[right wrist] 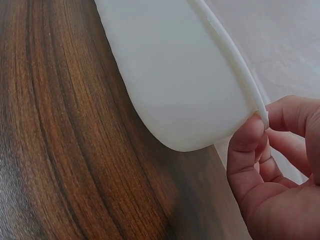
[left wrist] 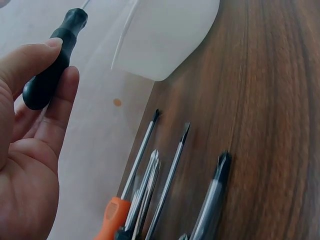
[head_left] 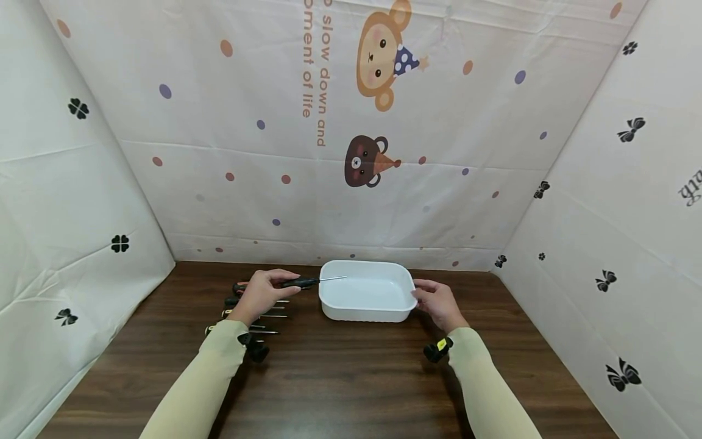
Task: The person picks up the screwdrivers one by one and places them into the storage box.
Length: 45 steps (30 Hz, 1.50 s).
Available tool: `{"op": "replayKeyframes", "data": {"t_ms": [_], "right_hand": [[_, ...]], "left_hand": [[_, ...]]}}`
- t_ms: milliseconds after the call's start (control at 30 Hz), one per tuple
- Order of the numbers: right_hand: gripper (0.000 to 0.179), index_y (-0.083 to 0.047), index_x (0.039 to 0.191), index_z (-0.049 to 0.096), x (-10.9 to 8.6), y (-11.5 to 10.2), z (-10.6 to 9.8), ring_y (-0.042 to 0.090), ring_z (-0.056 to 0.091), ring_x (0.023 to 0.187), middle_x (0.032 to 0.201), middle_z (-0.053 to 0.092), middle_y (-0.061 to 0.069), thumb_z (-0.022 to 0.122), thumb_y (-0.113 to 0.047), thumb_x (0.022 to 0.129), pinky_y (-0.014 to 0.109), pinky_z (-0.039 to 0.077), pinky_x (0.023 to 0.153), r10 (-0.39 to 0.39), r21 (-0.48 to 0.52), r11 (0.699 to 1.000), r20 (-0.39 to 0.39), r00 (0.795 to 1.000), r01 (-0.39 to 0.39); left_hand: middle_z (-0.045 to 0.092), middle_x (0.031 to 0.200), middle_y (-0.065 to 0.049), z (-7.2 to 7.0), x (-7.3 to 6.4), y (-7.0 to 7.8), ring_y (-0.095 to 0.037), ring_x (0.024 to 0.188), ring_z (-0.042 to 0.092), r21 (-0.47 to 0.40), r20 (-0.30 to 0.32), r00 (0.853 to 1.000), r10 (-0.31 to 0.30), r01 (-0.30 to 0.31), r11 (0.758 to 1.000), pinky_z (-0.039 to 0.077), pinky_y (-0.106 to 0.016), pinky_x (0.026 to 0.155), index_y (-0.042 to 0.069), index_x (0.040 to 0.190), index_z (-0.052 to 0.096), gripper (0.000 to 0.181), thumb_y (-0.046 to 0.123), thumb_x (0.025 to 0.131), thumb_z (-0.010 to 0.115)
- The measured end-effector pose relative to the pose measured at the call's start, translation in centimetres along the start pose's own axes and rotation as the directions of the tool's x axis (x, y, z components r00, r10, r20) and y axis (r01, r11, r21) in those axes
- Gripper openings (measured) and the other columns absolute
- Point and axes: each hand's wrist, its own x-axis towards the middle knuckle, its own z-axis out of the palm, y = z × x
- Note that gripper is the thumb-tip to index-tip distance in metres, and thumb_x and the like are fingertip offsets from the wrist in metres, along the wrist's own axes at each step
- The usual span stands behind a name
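Note:
My left hand [head_left: 262,295] pinches the black handle of a screwdriver [left wrist: 49,75] between thumb and fingers. The screwdriver's thin shaft points right and overlaps the left rim of a white rectangular tub [head_left: 367,314] in the head view. At the tub's right end my right hand [head_left: 437,303] pinches the rim, thumb on one side and fingers on the other, as the right wrist view shows. Inside the tub only its bare white floor shows. Several more screwdrivers [left wrist: 167,182] lie side by side under and in front of my left hand, their handles partly hidden by it.
A dark wood-grain table [head_left: 340,378] carries everything. Printed white cloth walls [head_left: 307,201] rise behind it and on both sides, the back one close behind the tub. One of the lying screwdrivers has an orange handle [left wrist: 113,218].

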Motion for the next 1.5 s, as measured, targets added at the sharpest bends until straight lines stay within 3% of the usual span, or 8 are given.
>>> {"op": "replayKeyframes", "data": {"t_ms": [267,700,967,1200,1500], "right_hand": [[0.040,0.003,0.134,0.064,0.1,0.2,0.1,0.014,0.066,0.075,0.110,0.071,0.010,0.069,-0.007,0.096,0.027,0.060,0.072,-0.004,0.006,1.000,-0.010,1.000,0.004],[0.041,0.003,0.135,0.063,0.1,0.2,0.1,0.014,0.063,0.073,0.110,0.072,0.011,0.069,-0.008,0.096,0.027,0.059,0.072,-0.011,-0.004,1.000,-0.005,1.000,0.011],[0.039,0.002,0.135,0.064,0.0,0.0,0.1,0.014,0.064,0.075,0.115,0.070,0.014,0.068,-0.008,0.097,0.029,0.060,0.074,-0.010,-0.011,1.000,-0.010,1.000,0.010],[0.041,0.003,0.135,0.063,0.1,0.1,0.1,0.015,0.063,0.075,0.112,0.071,0.012,0.069,-0.009,0.097,0.032,0.060,0.077,-0.005,-0.014,1.000,-0.004,1.000,0.005],[0.041,0.002,0.136,0.063,0.0,-0.1,0.1,0.016,0.063,0.077,0.117,0.070,0.014,0.069,-0.010,0.097,0.032,0.061,0.078,0.006,-0.019,1.000,-0.002,1.000,-0.006]], "left_hand": [[0.073,0.122,-0.008,0.9,0.9,0.1,-0.028,0.096,0.068,-0.030,0.007,1.000,-0.011,0.011,0.999,0.056,-0.028,0.072,0.018,0.115,0.080,0.036,0.032,0.083,0.086],[0.073,0.123,-0.004,2.5,2.2,0.7,-0.020,0.097,0.068,0.004,0.027,0.999,-0.036,0.036,0.999,0.056,-0.031,0.080,0.024,0.114,0.080,0.032,0.032,0.084,0.086],[0.074,0.124,-0.004,3.4,3.0,1.0,-0.018,0.102,0.070,0.022,0.043,0.999,-0.012,0.011,1.000,0.059,-0.032,0.083,0.019,0.116,0.080,0.035,0.030,0.084,0.086],[0.072,0.127,-0.006,4.3,3.4,1.5,-0.018,0.104,0.070,0.004,0.059,0.998,-0.025,0.024,1.000,0.060,-0.033,0.085,0.018,0.116,0.080,0.034,0.028,0.084,0.086],[0.074,0.119,-0.008,5.8,4.4,1.7,-0.015,0.096,0.070,-0.007,0.074,0.997,0.009,-0.008,1.000,0.059,-0.030,0.081,0.017,0.112,0.081,0.030,0.022,0.084,0.087]]}}
